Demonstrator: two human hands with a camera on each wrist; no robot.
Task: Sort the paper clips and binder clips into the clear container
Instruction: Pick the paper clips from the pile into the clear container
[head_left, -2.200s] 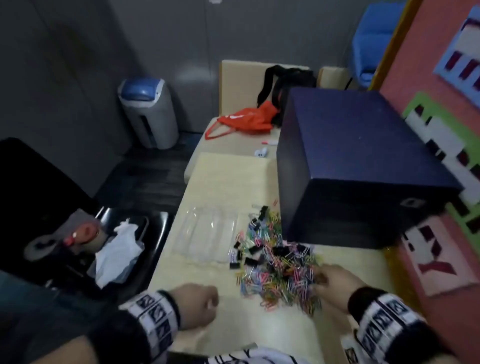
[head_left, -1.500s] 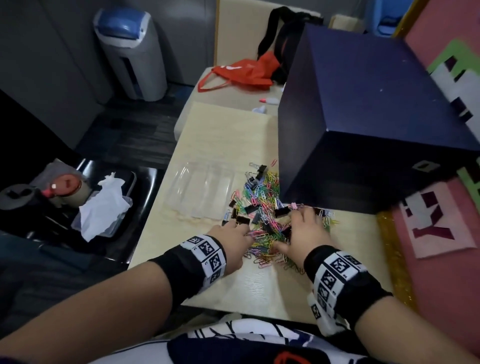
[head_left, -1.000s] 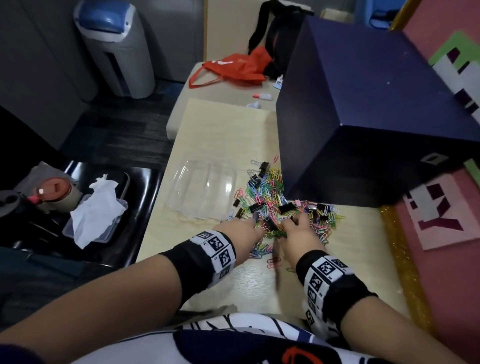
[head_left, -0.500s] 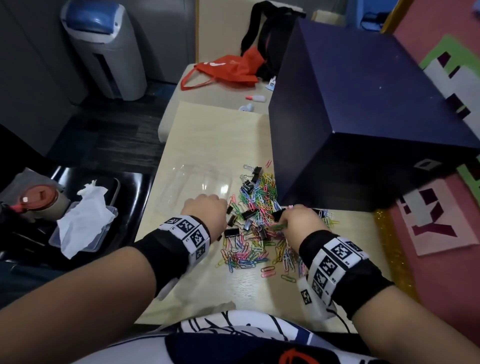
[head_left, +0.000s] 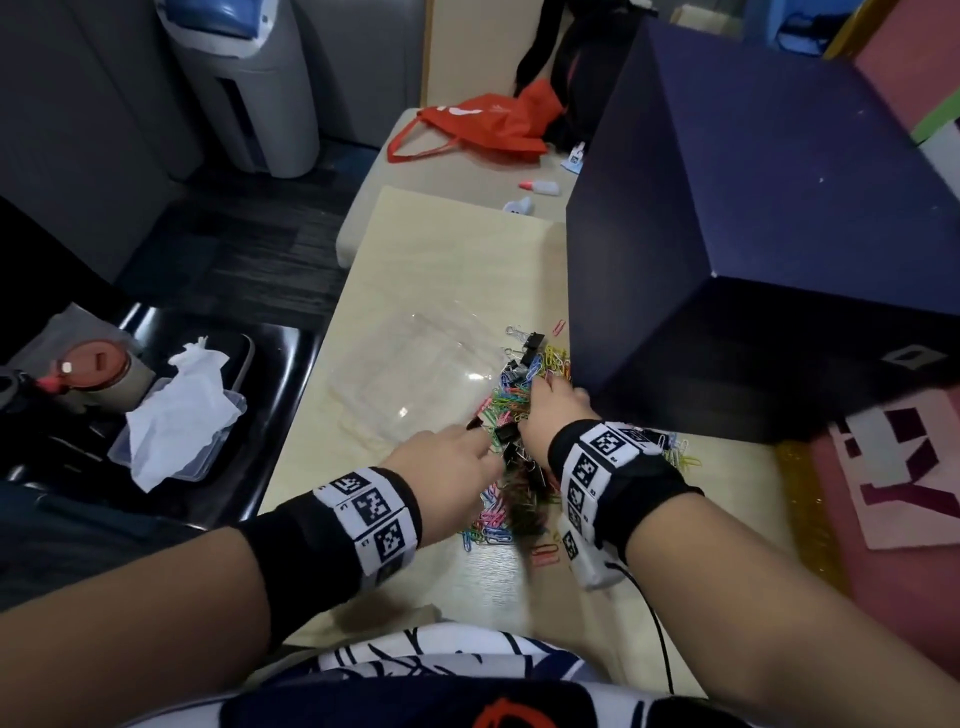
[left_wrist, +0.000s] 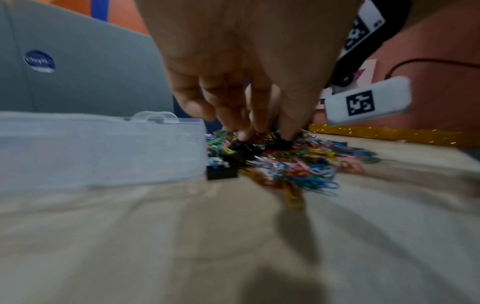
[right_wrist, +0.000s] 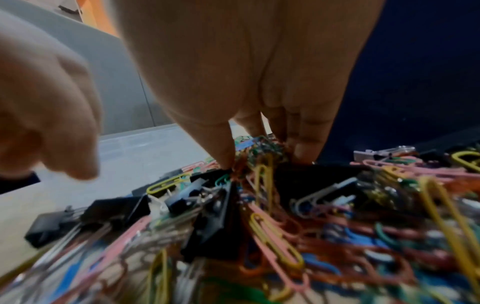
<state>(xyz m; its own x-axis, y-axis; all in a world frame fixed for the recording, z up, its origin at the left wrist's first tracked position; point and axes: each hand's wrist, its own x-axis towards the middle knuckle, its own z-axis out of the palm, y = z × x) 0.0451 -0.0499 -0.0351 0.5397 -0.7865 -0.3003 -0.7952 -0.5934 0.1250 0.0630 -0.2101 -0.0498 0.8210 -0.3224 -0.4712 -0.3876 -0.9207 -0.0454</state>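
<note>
A heap of coloured paper clips and black binder clips lies on the pale table, against the foot of a navy box. The clear container stands open just left of the heap. My left hand reaches into the heap's near left side. In the left wrist view its fingertips curl down around a black binder clip. My right hand is over the heap's middle. In the right wrist view its thumb and fingers pinch a tangle of paper clips.
The big navy box walls off the table's right side. A black tray with tissue and a plastic box sits off the table's left edge. An orange bag lies on the far bench, a bin on the floor.
My left hand has come back from over the clear container to the heap. My right hand has shifted further into the heap, towards the navy box. The head view has tilted down slightly.
</note>
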